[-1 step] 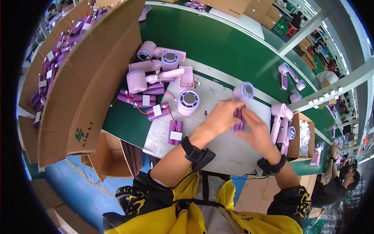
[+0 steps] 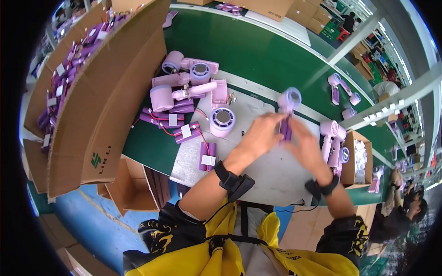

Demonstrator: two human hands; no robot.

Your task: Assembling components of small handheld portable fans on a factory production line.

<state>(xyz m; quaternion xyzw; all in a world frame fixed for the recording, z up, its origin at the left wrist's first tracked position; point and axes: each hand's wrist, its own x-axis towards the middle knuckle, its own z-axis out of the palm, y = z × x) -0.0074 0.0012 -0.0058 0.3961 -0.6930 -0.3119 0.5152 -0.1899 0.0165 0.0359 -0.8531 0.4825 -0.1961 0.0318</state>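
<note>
Black cable (image 2: 287,211) hangs near the right wristband (image 2: 323,187) and could snag if that arm swings wide. Past it, a wired battery pack (image 2: 205,150) lies by the left forearm (image 2: 212,184), where a knock could strain it. Over the grey mat (image 2: 269,184), the left hand (image 2: 263,134) appears to pinch the handle of a lilac fan (image 2: 291,98); the right hand (image 2: 305,143) cups its other side, part-open, blur hiding whether it grips. Uneven hold could mean slipping. Farther off, jumbled fan parts (image 2: 202,89) might tangle if pushed together
</note>
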